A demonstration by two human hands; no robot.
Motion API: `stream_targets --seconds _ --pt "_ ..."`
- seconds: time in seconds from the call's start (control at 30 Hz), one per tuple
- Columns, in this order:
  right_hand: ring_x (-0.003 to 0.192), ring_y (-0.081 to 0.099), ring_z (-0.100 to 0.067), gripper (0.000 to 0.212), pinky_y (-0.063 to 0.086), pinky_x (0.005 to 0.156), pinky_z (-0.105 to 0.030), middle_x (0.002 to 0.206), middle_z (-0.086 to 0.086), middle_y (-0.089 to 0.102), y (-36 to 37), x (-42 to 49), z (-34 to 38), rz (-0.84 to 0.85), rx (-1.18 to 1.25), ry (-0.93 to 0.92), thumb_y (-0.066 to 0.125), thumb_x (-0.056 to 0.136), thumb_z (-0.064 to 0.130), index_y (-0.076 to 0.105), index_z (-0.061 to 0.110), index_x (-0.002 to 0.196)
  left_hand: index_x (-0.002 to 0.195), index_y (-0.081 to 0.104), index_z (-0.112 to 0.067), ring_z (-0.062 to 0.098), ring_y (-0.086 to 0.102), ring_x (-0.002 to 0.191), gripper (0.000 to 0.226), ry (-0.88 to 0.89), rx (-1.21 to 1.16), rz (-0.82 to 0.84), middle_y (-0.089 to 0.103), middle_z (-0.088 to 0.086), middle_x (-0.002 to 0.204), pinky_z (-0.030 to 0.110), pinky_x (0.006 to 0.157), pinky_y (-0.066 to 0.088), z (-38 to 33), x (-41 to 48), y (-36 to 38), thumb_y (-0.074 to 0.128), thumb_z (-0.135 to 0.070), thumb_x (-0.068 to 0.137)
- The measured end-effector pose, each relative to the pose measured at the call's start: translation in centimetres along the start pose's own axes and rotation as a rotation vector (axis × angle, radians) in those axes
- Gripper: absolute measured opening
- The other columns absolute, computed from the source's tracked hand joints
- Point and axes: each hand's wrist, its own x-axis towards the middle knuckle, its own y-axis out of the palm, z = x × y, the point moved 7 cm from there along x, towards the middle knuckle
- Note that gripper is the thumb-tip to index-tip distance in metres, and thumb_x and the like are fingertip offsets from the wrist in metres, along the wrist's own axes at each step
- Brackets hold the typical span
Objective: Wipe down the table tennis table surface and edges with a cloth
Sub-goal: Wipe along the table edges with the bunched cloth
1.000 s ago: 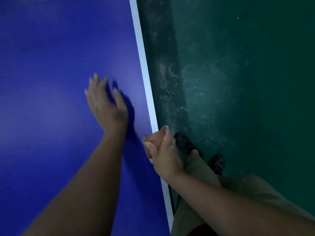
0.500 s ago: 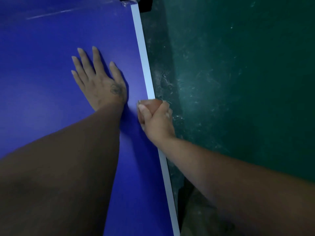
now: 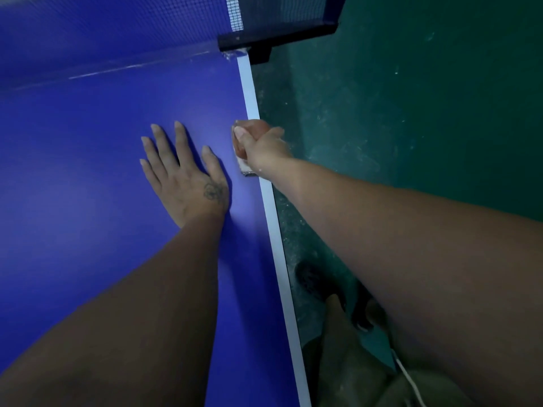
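The blue table tennis table [image 3: 88, 177] fills the left of the view, with a white line [image 3: 273, 224] along its right edge. My left hand [image 3: 185, 174] lies flat on the blue surface, fingers straight and spread. My right hand [image 3: 258, 145] is curled over the table's right edge and grips a small whitish cloth [image 3: 243, 165], most of it hidden under the palm. The two hands are a short gap apart.
The net [image 3: 147, 22] and its black clamp post [image 3: 264, 42] stand at the far end of the edge. A dusty green floor [image 3: 411, 113] lies to the right. My dark shoes [image 3: 311, 277] and khaki trousers [image 3: 352, 371] show below the edge.
Both hands have slid forward along the table toward the net, which has come into view. The right hand still grips the cloth on the edge, and a corner of it now shows.
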Motion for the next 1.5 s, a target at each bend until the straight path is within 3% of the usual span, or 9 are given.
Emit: stream_targets --seconds 0.13,0.33,0.43,0.6,0.73,0.93,1.2,1.4,1.5 --pt "0.137 0.052 -0.037 0.077 0.038 0.071 -0.027 0.156 -0.017 0.044 -0.1 1.0 1.7 -0.01 -0.029 -0.033 0.055 0.103 0.066 0.031 0.01 0.15 0.17 0.038 -0.023 0.031 0.018 0.168 0.063 0.011 -0.001 -0.008 0.024 0.009 0.18 0.05 0.137 0.011 0.0 0.0 0.2 0.037 -0.05 0.113" --pt "0.136 0.053 -0.037 0.081 0.041 0.073 -0.027 0.161 -0.016 0.038 -0.8 2.6 4.7 0.01 -0.051 -0.019 0.053 0.104 0.066 0.025 0.01 0.157 0.171 0.035 -0.023 0.03 0.015 0.169 0.062 0.001 0.004 0.017 0.022 0.008 0.181 0.052 0.136 0.013 0.0 0.1 0.1 0.039 -0.047 0.114" --pt "0.142 0.048 -0.039 0.081 0.05 0.061 -0.011 0.163 -0.015 0.036 -1.1 3.3 6.1 0.057 -0.047 0.0 0.055 0.105 0.061 0.024 0.009 0.158 0.171 0.035 -0.024 0.029 0.014 0.169 0.061 0.005 -0.02 0.012 0.022 0.007 0.181 0.052 0.136 0.013 0.1 -0.1 0.1 0.041 -0.046 0.114" --pt "0.143 0.049 -0.041 0.078 0.045 0.108 -0.046 0.162 -0.017 0.037 -1.4 4.2 7.3 0.064 -0.099 0.023 0.052 0.105 0.064 0.026 0.01 0.156 0.171 0.035 -0.023 0.029 0.014 0.169 0.06 0.008 -0.033 0.025 0.021 0.007 0.182 0.054 0.136 0.014 0.1 0.0 0.4 0.043 -0.043 0.114" --pt "0.143 0.048 -0.041 0.08 0.043 0.108 -0.047 0.162 -0.016 0.037 -1.6 4.2 8.1 0.095 -0.097 0.046 0.054 0.105 0.063 0.024 0.012 0.158 0.17 0.037 -0.021 0.031 0.015 0.169 0.061 -0.011 -0.038 0.06 0.022 0.009 0.181 0.056 0.136 0.013 -0.1 0.0 0.1 0.044 -0.041 0.113" --pt "0.137 0.052 -0.038 0.074 0.037 0.069 -0.028 0.158 -0.014 0.042 -1.6 4.5 7.9 0.092 -0.101 -0.004 0.055 0.104 0.063 0.03 0.012 0.152 0.172 0.029 -0.014 0.029 0.011 0.17 0.073 -0.221 -0.081 0.059 0.019 0.006 0.182 0.054 0.136 0.006 -2.5 7.3 1.1 0.044 -0.049 0.109" --pt "0.143 0.044 -0.039 0.082 0.043 0.112 -0.049 0.155 -0.02 0.04 -1.2 4.0 8.5 -0.074 -0.013 -0.057 0.061 0.101 0.062 0.032 0.006 0.152 0.172 0.032 -0.024 0.026 0.014 0.169 0.069 -0.247 0.005 0.006 0.021 0.002 0.182 0.051 0.136 0.009 -3.5 9.1 2.0 0.041 -0.052 0.11" --pt "0.141 0.048 -0.035 0.069 0.044 0.113 -0.049 0.152 -0.015 0.051 -1.6 5.1 10.5 -0.145 0.073 -0.067 0.063 0.101 0.059 0.041 0.009 0.144 0.171 0.035 -0.024 0.027 0.015 0.169 0.067 -0.239 0.018 -0.006 0.023 0.004 0.181 0.052 0.136 0.01 -3.6 9.3 2.2 0.044 -0.051 0.11" --pt "0.125 0.062 -0.035 0.053 0.049 0.097 -0.041 0.137 -0.013 0.064 -2.2 5.4 9.8 -0.13 0.1 -0.09 0.057 0.104 0.057 0.049 0.014 0.133 0.171 0.035 -0.023 0.028 0.016 0.169 0.067 -0.232 0.016 -0.005 0.023 0.005 0.181 0.052 0.136 0.011 -3.7 9.3 2.2 0.043 -0.051 0.111"
